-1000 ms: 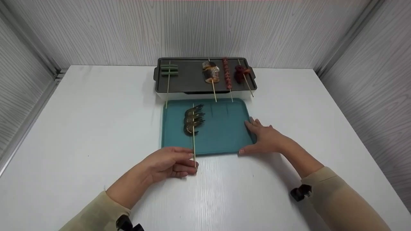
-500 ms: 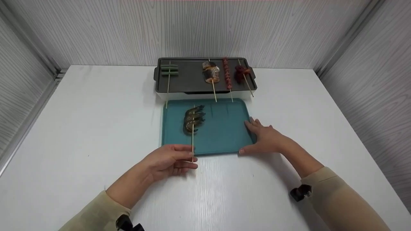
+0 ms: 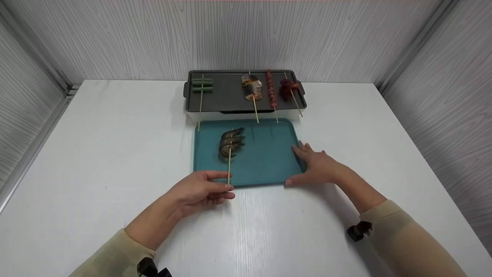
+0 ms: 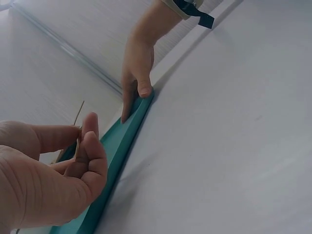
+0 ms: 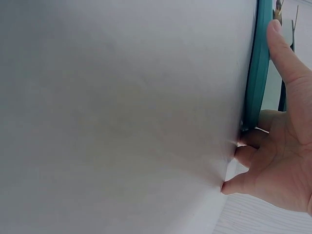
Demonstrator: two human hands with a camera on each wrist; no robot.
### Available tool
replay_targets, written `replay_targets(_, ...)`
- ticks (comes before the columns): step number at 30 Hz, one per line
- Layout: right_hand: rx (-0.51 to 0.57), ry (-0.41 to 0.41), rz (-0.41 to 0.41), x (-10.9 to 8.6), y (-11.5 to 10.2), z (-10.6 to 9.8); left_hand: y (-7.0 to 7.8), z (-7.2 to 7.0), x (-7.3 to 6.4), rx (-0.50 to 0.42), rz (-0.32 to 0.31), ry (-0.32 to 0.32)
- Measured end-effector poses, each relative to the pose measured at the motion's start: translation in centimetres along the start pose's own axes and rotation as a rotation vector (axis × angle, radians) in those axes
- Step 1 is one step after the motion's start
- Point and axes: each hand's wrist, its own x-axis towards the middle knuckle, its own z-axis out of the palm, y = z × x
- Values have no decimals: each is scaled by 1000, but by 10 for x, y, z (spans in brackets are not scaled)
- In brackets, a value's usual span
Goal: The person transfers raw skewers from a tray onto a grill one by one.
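Note:
My left hand (image 3: 200,193) pinches the lower end of a wooden skewer between thumb and fingers, at the front rim of a teal tray (image 3: 265,163). Threaded on that shrimp skewer (image 3: 230,142) are several dark brown shrimp, over the left half of the tray. In the left wrist view the curled fingers hide most of the stick. My right hand (image 3: 317,166) spans the tray's front right corner. Its thumb touches the front rim, and the other fingers lie spread along the right side, as the right wrist view (image 5: 278,146) of the hand shows.
Behind the tray stands a dark grill (image 3: 226,102) on a white base. Across it lie a green vegetable skewer (image 3: 202,85), a brown-and-silver chunk skewer (image 3: 252,87), a red bead-like skewer (image 3: 271,90) and a dark red skewer (image 3: 288,89). Their sticks overhang the front. Panels enclose the white table (image 3: 127,134).
My left hand has shifted slightly forward, its fingers more closed around the stick. The skewer's lower end has swung a little left and forward. The right hand stays in place.

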Motion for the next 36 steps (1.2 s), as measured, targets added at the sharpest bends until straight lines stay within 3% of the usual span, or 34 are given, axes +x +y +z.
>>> replay_targets(13, -1, 0, -3, 1, 1, 2, 2, -2, -8, 27, 11, -8)
replay_targets(36, 6, 6, 2, 1, -1, 0, 20, -4, -45, 93, 60, -10)
